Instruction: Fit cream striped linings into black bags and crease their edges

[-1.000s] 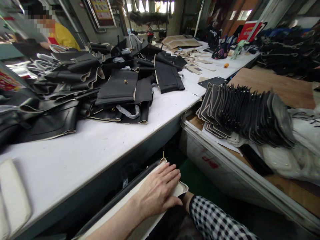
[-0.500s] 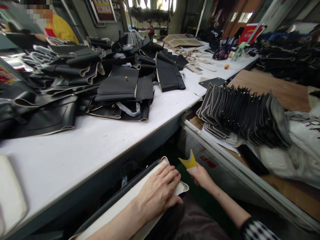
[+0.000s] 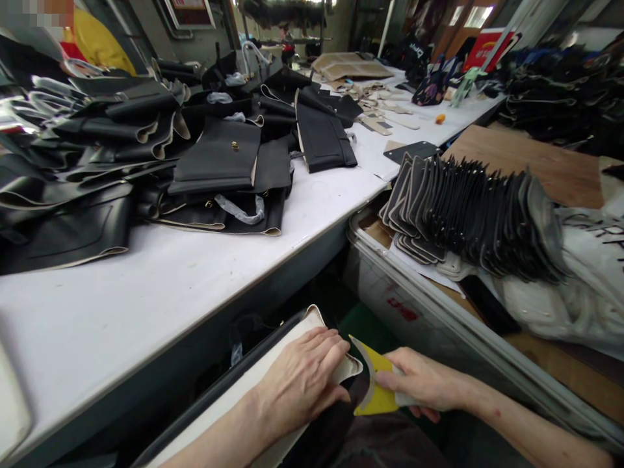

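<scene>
Across my lap slants a black leather bag piece (image 3: 229, 396) with a pale inner side facing up and an open, turned-up end. My left hand (image 3: 305, 370) lies over that end, fingers bent across it and thumb apart on the near side. Just right of it, my right hand (image 3: 414, 380) grips a yellow scraper-like tool (image 3: 383, 377) by its pale handle. The tool has a concave, crescent-shaped edge with two points, turned toward the bag piece's end, apart from it or barely touching; I cannot tell which.
A white table (image 3: 146, 286) bears a heap of black bags (image 3: 214, 156). On my right, a glass-sided case (image 3: 390, 292) carries a row of black panels (image 3: 472, 214) and a dark phone-like slab (image 3: 487, 302). A person in yellow (image 3: 100, 42) is at the far left.
My right hand has moved in toward the bag piece and turned the yellow tool so its concave edge faces left. My left hand stays on the bag piece. The view has shifted slightly.
</scene>
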`<state>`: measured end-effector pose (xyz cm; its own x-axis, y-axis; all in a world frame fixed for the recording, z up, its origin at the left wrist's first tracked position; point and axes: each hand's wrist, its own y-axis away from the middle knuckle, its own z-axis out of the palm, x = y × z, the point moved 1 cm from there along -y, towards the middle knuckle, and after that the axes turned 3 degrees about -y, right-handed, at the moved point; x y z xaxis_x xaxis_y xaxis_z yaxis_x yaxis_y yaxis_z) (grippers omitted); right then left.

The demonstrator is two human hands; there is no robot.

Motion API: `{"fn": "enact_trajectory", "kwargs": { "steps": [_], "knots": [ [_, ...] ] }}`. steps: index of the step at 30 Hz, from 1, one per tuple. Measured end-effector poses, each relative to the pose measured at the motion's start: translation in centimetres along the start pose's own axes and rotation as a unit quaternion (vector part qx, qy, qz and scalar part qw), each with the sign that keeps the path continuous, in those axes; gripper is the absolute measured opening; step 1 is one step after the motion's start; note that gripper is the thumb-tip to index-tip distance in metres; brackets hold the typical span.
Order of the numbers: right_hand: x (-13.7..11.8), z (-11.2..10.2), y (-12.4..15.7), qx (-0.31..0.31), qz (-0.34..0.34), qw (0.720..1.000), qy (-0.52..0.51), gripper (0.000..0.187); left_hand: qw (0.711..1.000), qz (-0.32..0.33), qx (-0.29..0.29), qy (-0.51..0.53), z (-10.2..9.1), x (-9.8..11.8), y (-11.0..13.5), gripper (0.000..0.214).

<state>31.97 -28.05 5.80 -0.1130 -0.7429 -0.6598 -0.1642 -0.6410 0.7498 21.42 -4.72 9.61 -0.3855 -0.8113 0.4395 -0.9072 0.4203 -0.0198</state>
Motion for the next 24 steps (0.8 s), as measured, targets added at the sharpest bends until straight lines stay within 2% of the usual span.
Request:
{"fn": "enact_trajectory", "kwargs": {
  "steps": [6, 10, 14, 18, 21, 24],
  "knots": [
    [3.3, 1.6, -0.4, 0.011, 0.001, 0.991, -0.130, 0.046, 0.992, 0.027, -0.110, -0.064, -3.7, 0.1, -3.6, 0.024],
    [4.4, 3.2, 0.1, 0.013, 0.029, 0.986, -0.165, 0.053, 0.975, 0.043, -0.203, -0.078, -4.7, -0.8, -7.6, 0.012],
    [3.6, 3.4, 0.2, 0.036, 0.014, 0.989, -0.141, 0.053, 0.954, 0.062, -0.290, -0.043, -4.1, -2.0, -11.0, 0.049],
    [1.9, 2.4, 0.5, 0.071, -0.018, 0.995, -0.069, 0.045, 0.928, 0.046, -0.369, 0.011, -3.9, -2.9, -12.3, 0.066],
    [0.4, 1.6, 0.7, 0.098, -0.015, 0.995, 0.005, 0.040, 0.921, 0.028, -0.386, 0.048, -4.2, -3.2, -12.2, 0.074],
    [-0.9, 1.1, 0.8, 0.123, -0.028, 0.989, 0.078, 0.040, 0.928, 0.027, -0.368, 0.049, -4.3, -3.2, -11.8, 0.072]
  ]
}}
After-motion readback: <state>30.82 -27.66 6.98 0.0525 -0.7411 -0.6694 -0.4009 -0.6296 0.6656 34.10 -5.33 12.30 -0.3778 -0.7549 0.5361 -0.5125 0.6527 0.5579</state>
